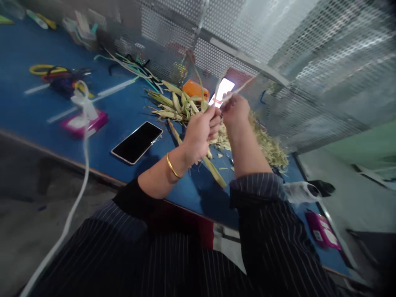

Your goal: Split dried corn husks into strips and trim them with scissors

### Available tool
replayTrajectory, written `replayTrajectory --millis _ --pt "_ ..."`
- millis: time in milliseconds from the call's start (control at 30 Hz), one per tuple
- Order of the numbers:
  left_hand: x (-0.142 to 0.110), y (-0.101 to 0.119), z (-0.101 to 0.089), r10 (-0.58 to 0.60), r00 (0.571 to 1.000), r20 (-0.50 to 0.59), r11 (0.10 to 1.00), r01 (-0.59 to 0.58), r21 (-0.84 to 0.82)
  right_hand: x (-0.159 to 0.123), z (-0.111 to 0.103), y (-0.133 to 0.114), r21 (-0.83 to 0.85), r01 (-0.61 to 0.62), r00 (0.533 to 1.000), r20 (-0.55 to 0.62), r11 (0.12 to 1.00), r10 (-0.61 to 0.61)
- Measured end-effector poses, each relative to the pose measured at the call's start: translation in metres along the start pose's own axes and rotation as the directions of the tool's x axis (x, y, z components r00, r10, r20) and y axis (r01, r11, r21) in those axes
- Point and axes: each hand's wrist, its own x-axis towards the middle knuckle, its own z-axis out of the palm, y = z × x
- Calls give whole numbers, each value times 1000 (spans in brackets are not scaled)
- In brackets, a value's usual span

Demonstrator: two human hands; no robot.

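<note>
We hold pale strips [243,86] in a closed left hand [200,133] and pinching right hand [237,110], seemingly arranging them, which next calls for even tension.

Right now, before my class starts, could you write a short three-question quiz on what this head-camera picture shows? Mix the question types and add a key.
1. Fill in the colour: the left hand and right hand hold pale strips above a ____ table.

2. Multiple choice: where is the gold bangle worn?
A) on the right arm
B) on the left arm
C) on both arms

3. True or false: the dark-screened phone lies to the right of both hands.

Key:
1. Blue.
2. B.
3. False; the phone lies to the left of both hands.
</note>
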Motion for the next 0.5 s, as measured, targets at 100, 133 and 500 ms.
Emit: replayTrajectory --millis 100,133,500 --pt "4 -11 -5 -93 995 -46 990 98 105 -38 -38 -8 10 -12 997 -80 1000 13" --pt "6 -18 -7 -137 989 -59 977 145 158 -57 -51 -6 36 -39 993 -112 999 43" --pt "14 -120 6 -344 922 -175 766 384 516 -166 -110 34 95 -9 968 -250 995 33"
